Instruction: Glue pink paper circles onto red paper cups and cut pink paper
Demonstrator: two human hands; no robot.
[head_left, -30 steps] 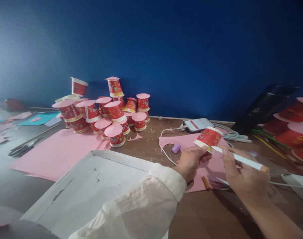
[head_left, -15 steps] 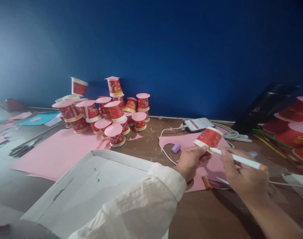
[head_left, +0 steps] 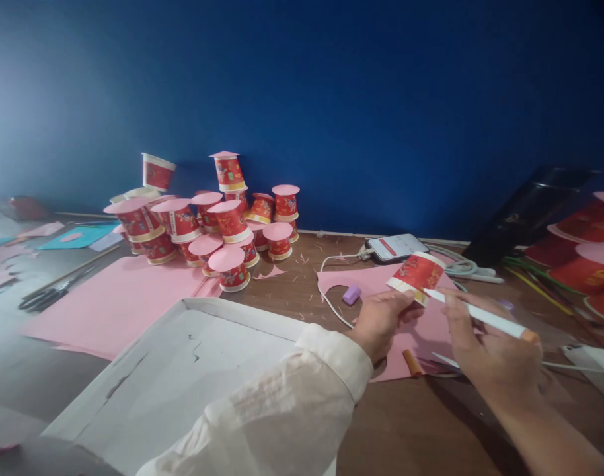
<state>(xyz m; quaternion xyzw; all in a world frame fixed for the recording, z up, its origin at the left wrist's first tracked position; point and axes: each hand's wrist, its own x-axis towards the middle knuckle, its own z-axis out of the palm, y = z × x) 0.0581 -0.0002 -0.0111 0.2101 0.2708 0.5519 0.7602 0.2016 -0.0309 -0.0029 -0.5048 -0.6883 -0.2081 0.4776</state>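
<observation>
My left hand (head_left: 384, 322) is closed on the rim of a red paper cup (head_left: 419, 273), which is tilted and held above a pink paper sheet (head_left: 443, 320). Pinched in my right hand (head_left: 500, 350) is a white marker pen (head_left: 490, 318) with an orange end. Its tip meets the cup's side near the pale rim band. Under my hands lie an orange-brown pen cap (head_left: 411, 363) and a pointed blade (head_left: 445, 359), partly hidden by my right hand. A purple cap-like piece (head_left: 351, 295) rests on the pink sheet, left of the cup.
Several red cups topped with pink paper discs (head_left: 227, 259) are stacked at the left by the blue wall (head_left: 302, 99). A white box lid (head_left: 207, 350) lies in front. A phone (head_left: 396, 247) with a cable, a black bottle (head_left: 525, 211) and more red cups (head_left: 592, 264) are at the right.
My right hand and the marker have shifted slightly right, with the tip a little higher on the cup. My left hand and the cup have barely moved.
</observation>
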